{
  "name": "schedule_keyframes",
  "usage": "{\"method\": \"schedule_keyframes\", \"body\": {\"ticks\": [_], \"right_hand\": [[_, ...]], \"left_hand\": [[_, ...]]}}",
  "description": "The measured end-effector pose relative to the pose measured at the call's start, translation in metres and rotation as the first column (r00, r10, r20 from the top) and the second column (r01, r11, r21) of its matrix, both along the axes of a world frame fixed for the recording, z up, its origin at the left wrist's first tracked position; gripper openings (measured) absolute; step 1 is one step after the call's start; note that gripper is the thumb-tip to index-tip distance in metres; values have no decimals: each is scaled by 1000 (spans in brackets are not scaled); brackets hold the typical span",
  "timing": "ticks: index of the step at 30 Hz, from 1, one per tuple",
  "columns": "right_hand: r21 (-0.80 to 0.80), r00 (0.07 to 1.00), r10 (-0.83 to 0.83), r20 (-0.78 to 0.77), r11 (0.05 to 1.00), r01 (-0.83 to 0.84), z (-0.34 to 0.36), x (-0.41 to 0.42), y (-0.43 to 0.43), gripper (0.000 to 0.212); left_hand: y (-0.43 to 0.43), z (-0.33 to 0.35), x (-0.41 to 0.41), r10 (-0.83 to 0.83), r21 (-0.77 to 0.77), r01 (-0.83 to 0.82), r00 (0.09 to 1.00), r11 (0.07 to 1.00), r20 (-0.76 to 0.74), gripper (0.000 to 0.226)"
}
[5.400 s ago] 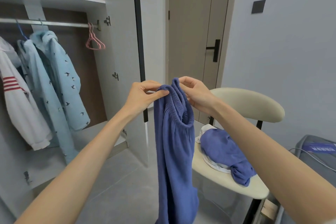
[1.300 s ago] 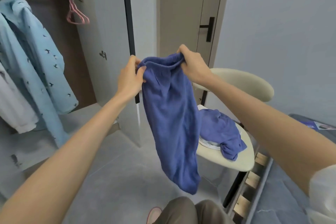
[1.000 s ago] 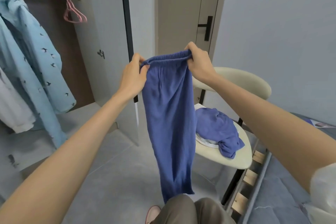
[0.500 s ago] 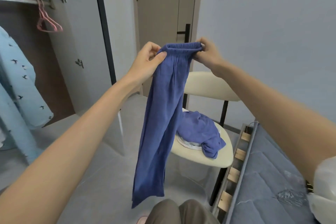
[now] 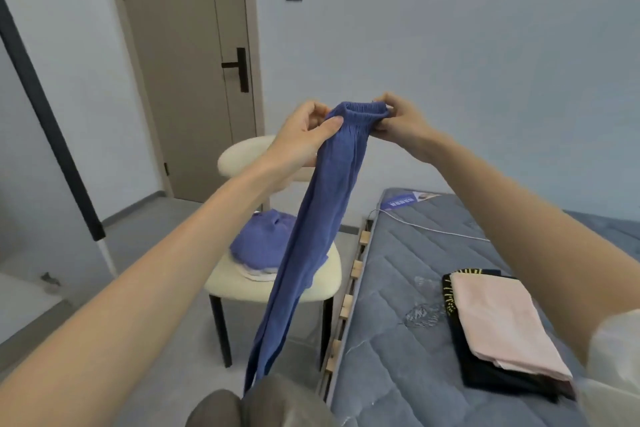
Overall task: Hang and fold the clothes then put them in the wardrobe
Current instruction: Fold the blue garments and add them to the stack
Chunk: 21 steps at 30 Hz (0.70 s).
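Your left hand (image 5: 304, 135) and right hand (image 5: 398, 121) each pinch one end of the elastic waistband of the blue trousers (image 5: 322, 218). The legs hang toward 6 o'clock, in front of the cream chair (image 5: 228, 284), which holds a crumpled blue garment (image 5: 259, 243). Folded pink and black clothes (image 5: 495, 315) lie on the mattress (image 5: 398, 253) at 4 o'clock.
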State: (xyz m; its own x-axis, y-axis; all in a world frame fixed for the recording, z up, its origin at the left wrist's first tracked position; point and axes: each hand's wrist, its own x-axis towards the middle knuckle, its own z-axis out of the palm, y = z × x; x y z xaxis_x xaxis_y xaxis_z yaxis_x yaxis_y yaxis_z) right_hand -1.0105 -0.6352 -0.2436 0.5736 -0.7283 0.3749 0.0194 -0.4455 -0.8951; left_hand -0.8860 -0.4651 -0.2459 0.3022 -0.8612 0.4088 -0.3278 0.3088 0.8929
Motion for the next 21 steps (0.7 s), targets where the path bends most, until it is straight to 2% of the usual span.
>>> {"method": "schedule_keyframes", "body": {"ticks": [7, 12, 21], "right_hand": [[54, 979, -197, 48, 979, 195, -37, -138, -37, 42], [28, 935, -349, 56, 937, 348, -57, -234, -46, 41], [92, 837, -540, 91, 841, 533, -86, -395, -38, 42]], "left_hand": [[-56, -24, -131, -231, 74, 233, 972, 970, -45, 8], [-82, -45, -221, -322, 133, 328, 945, 935, -62, 11], [-100, -83, -378, -494, 98, 532, 830, 841, -260, 16]]}}
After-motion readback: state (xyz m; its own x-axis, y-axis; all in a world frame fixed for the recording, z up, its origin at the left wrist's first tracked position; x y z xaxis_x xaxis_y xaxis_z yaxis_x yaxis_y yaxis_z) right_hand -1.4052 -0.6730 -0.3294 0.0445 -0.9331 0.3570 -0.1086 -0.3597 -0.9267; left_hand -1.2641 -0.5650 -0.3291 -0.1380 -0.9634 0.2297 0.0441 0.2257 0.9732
